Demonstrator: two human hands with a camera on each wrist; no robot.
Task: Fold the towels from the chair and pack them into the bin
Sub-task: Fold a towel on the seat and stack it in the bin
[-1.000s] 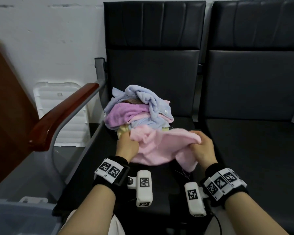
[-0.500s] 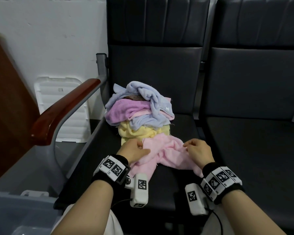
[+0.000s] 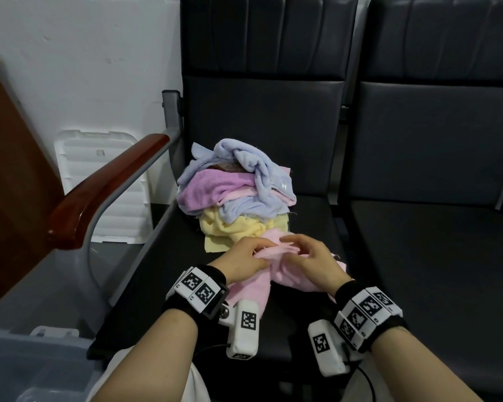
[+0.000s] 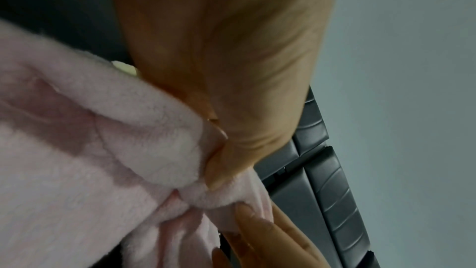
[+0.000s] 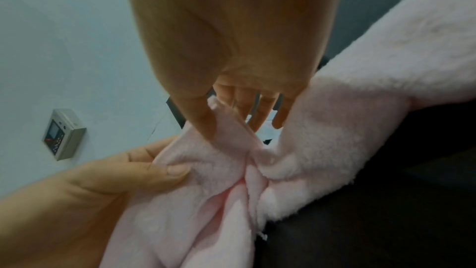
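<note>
pink towel (image 3: 273,274): bunched on the chair seat (image 3: 163,274), at 6 o'clock of the pile, touching it.
left hand (image 3: 244,258): thumb and fingers pinch a towel fold.
right hand (image 3: 311,256): thumb and forefinger pinch the same edge, other fingers spread.
towel pile (image 3: 235,192): blue, purple, yellow, unfolded.
bin (image 3: 26,369): at 8 o'clock, beside the chair.

White ribbed plastic panel (image 3: 99,187) leaning on the white wall (image 3: 79,62); brown wooden board (image 3: 9,181) left of the panel; small grey wall-mounted control box (image 5: 63,134) on that wall.
</note>
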